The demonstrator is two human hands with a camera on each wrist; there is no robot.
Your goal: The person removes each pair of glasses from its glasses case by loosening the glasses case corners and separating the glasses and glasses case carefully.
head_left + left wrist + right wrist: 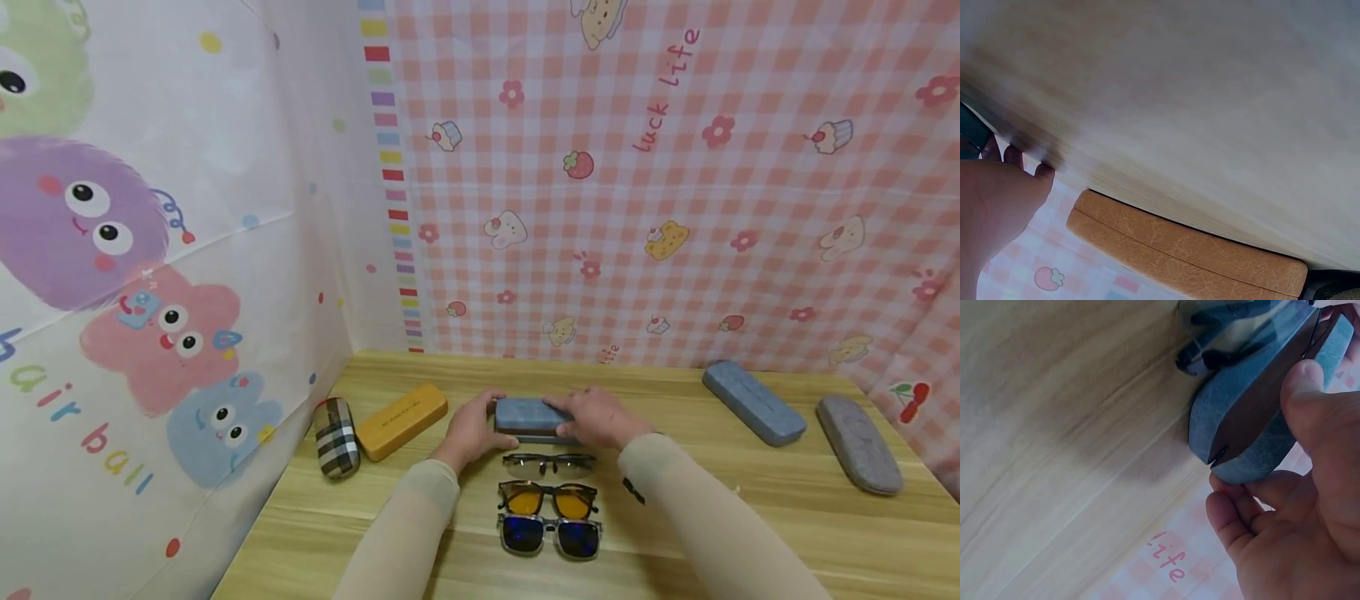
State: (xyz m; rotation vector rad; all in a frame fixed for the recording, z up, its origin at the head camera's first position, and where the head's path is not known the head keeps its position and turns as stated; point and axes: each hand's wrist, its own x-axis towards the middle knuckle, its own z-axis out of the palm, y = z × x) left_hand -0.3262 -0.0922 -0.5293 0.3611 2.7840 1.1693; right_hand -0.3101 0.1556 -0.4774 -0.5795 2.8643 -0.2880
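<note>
Head view: blue case (pixel 525 410) held ajar behind three pairs of glasses

At far left lies a plaid case (pixel 337 439), just beside a closed yellow case (pixel 402 422), its contents hidden. Next, the left hand (pixel 471 429) holds the blue case's left end, thumb in front, fingers behind. The case sits between the hands; the right wrist view shows its dark interior through the gap, though whether anything lies inside cannot be told. In front, clear-lensed glasses (pixel 549 464) lie nearest it, then orange-lensed glasses (pixel 548 500), then dark-lensed glasses (pixel 550 537). The right hand (pixel 600 417) grips the case's right end, thumb at the lid's edge, fingers behind. Well apart at right lie a second blue case (pixel 753 402) and a grey case (pixel 858 444), both closed.
</note>
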